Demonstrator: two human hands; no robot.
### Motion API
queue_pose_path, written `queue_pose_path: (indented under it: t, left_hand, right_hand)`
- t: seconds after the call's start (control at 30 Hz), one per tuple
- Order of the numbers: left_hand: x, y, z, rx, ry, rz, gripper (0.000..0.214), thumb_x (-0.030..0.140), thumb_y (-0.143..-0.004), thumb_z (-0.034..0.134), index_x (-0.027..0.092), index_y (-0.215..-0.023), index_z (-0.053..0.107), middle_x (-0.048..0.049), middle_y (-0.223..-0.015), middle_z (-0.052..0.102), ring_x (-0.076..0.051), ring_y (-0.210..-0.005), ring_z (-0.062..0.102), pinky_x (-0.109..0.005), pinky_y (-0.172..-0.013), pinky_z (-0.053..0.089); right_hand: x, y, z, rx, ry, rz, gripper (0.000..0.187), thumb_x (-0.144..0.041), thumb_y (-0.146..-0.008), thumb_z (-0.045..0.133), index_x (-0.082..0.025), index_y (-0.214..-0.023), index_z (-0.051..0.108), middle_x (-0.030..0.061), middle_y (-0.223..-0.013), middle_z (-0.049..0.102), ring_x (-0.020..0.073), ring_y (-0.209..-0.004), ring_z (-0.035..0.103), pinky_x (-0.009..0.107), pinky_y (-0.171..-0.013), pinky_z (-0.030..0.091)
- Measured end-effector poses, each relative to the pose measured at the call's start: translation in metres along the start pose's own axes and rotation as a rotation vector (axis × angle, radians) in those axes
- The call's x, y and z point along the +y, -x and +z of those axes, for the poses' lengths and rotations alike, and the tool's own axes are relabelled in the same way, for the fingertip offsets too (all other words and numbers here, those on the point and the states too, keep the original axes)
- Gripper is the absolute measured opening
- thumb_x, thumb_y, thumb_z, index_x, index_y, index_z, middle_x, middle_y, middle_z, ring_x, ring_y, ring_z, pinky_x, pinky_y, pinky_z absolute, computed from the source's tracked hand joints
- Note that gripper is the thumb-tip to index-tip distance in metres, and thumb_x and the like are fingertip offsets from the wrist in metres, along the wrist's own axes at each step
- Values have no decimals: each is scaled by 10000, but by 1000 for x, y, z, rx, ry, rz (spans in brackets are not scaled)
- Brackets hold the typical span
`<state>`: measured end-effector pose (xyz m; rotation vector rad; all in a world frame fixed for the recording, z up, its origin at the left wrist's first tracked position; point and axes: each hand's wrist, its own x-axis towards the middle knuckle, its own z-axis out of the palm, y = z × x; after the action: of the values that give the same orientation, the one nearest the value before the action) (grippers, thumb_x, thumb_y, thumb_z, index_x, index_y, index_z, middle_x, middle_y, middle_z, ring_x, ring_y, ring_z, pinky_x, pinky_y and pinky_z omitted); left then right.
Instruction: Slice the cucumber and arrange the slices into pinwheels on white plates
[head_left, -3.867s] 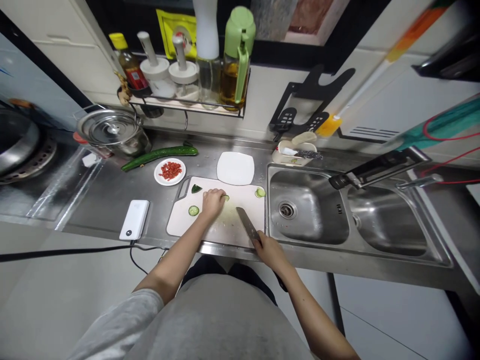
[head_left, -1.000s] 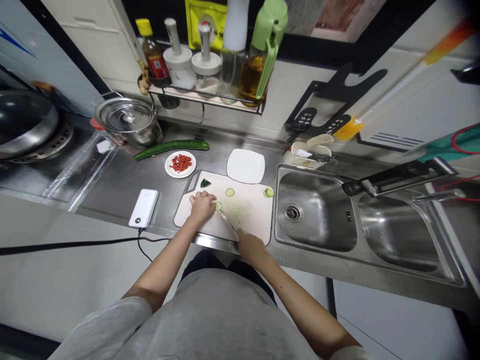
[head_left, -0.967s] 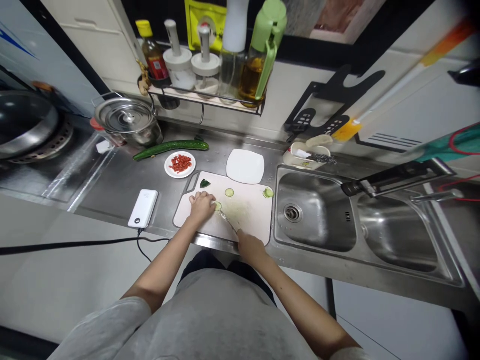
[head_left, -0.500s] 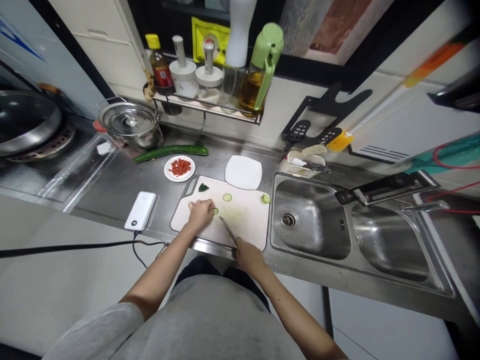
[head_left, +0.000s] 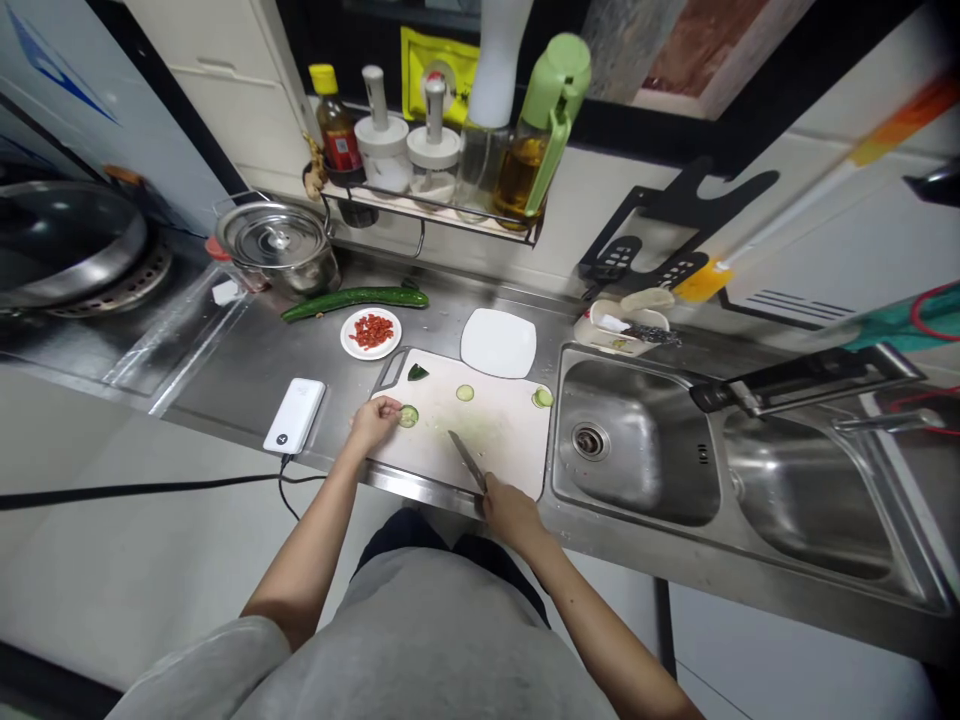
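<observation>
Cucumber slice (head_left: 408,416) is left of centre frame, just off the nearer left hand's (head_left: 374,422) right side (can't tell if it's pinched), while the right hand (head_left: 514,513) grips the knife (head_left: 466,459) pointing up-left.

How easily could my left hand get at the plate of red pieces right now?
Probably yes: the plate sits just beyond your left hand, with nothing seen standing between them, and the knife is off to the right.

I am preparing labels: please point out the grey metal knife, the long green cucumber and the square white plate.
Grey metal knife (head_left: 467,461), head view: blade.
Long green cucumber (head_left: 356,297), head view: skin.
Square white plate (head_left: 498,343), head view: centre.
</observation>
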<state>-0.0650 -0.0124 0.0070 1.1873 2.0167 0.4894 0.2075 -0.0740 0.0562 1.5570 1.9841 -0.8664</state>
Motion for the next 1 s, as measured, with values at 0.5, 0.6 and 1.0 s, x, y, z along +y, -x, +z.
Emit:
queue_pose_path:
  t: [0.5,0.6,1.0]
  left_hand:
    - [31,5,26,167,-347,213,248,264,-827,483,264,-988,671,-70,-1012,655,-276,-1040,507,-432,-891,288]
    - [53,-1,45,62,-345,331,270,310,-845,488,272,-1053,655,-74,-1036,626,-267,-1054,491,-417,-914,292]
    - [101,-46,81,-154,-473,553,283,144,-820,461,244,-1012,643,-100,-1111,567,-275,-1084,461,-414,-897,313]
  right_hand:
    - [8,3,3,85,-64,2,281,-250,-934,357,-197,-1184,474,91,-989,672,215,-936,628,266,-687,356]
    - [19,3,5,162,-108,88,304,-286,-957,326,-179,-1218,440,100,-963,680,222,-906,635,269,-659,342]
    - [41,5,10,220,-138,199,265,-299,-967,340,-190,-1185,444,86,-966,687,206,-892,638,259,-647,315]
